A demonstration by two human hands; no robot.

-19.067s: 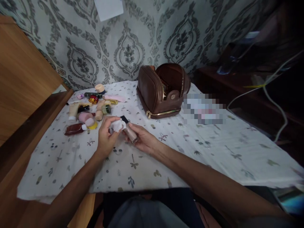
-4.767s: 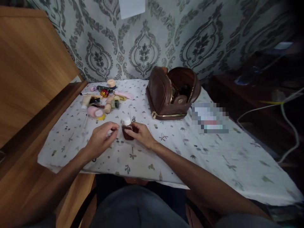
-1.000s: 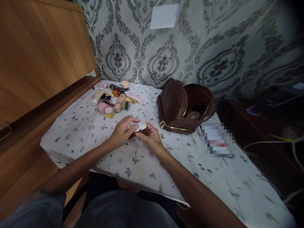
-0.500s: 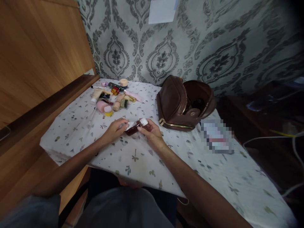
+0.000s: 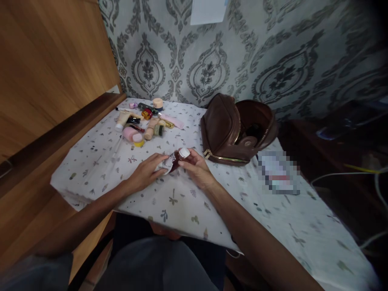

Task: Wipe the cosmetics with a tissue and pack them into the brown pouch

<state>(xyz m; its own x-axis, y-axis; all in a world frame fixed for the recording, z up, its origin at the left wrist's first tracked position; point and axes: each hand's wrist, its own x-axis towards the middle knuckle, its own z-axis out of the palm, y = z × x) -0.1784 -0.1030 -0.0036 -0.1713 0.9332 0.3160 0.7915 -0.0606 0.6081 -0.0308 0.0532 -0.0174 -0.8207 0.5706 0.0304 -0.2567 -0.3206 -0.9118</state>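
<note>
Over the middle of the table, my right hand [image 5: 198, 169] grips a small dark red bottle [image 5: 176, 165] with a white cap [image 5: 184, 152] by its capped end. The bottle lies tilted, cap to the right. My left hand [image 5: 151, 169] is closed on a white tissue [image 5: 165, 163], pressed around the bottle's left end. The tissue and fingers hide that end. Beyond my left hand lies a group of cosmetics, among them a pink sponge [image 5: 129, 133], a yellow-based jar [image 5: 138, 141] and a cream tube [image 5: 122, 120].
A brown leather bag [image 5: 220, 125] stands unzipped at the back right. A blurred-out flat item [image 5: 277, 173] lies to its right. A patterned white cloth [image 5: 182, 206] covers the table. Wooden panels [image 5: 54, 48] border the left; a white cable [image 5: 336, 174] hangs at right.
My left hand has moved slightly right along the bottle, and the white tissue now covers more of its left end. My right hand keeps its hold near the cap.
</note>
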